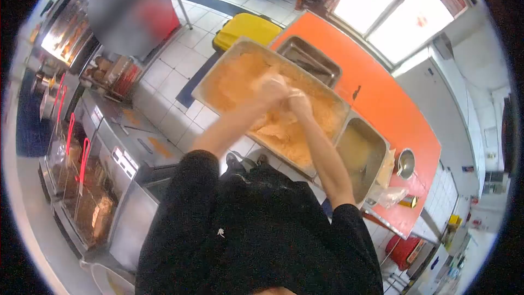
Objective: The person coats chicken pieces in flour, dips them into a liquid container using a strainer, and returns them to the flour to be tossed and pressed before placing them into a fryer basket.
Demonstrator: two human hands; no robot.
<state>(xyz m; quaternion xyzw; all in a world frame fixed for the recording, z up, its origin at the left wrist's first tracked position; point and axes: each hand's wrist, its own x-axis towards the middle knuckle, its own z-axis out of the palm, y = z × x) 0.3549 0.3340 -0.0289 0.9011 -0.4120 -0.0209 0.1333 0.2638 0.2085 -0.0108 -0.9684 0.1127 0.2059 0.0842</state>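
Observation:
A large metal tray (215,79) holds an orange-tan, powdery breading (229,82). Lumpy coated pieces (273,131) lie in it near the front side. My left hand (272,86) is over the middle of the breading, pale with powder and smeared by motion. Close beside it, my right hand (296,100) is also whitish and blurred. Whether either hand grips something cannot be made out. To the right stands a deep metal pan (376,172) of cloudy yellowish liquid, with darker shapes in it.
An orange table (390,112) carries an empty-looking metal pan (308,57), a metal bowl (405,163) and a plastic bag (390,196). Behind the tray is a yellow-lidded bin (245,30). Fryers with red-handled baskets (83,158) stand left. Another person (131,11) is at upper left.

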